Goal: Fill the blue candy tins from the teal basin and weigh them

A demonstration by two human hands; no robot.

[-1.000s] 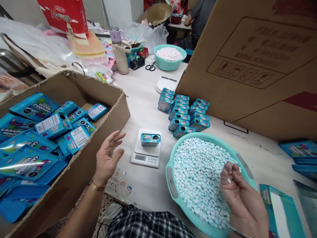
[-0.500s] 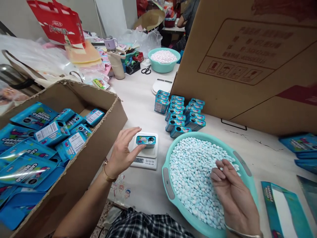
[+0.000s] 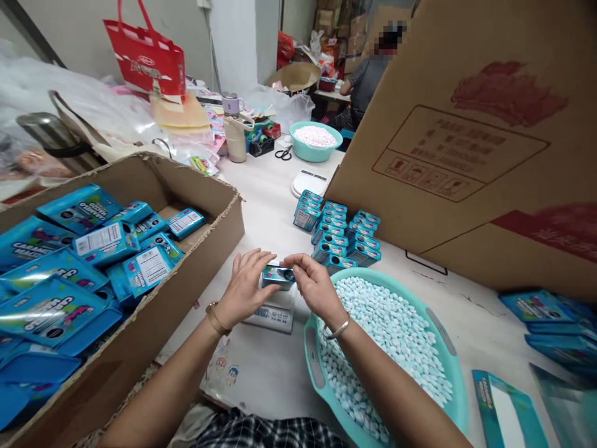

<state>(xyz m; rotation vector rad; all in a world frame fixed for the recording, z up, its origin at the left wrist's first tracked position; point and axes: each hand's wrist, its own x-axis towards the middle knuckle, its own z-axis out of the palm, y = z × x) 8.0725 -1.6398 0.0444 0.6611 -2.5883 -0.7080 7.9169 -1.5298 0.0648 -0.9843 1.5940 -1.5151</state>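
A small blue candy tin, with a dark round opening at its right end, is at the white digital scale. My left hand curves round the tin's left end, thumb at the near side and fingers behind; the grip looks loose. My right hand has its fingertips pinched together at the opening. Whatever they hold, if anything, is hidden. Under my right forearm stands a turquoise basin of pale blue and white candies.
Several similar tins stand in rows behind the basin. A cardboard box of blue packages is at left; a large carton rises at right. Farther back are scissors, another basin and a seated person.
My right hand has moved left from over the candies to the tin's opening. My left hand has stayed around the tin, now closer against it. The view has tilted up slightly.
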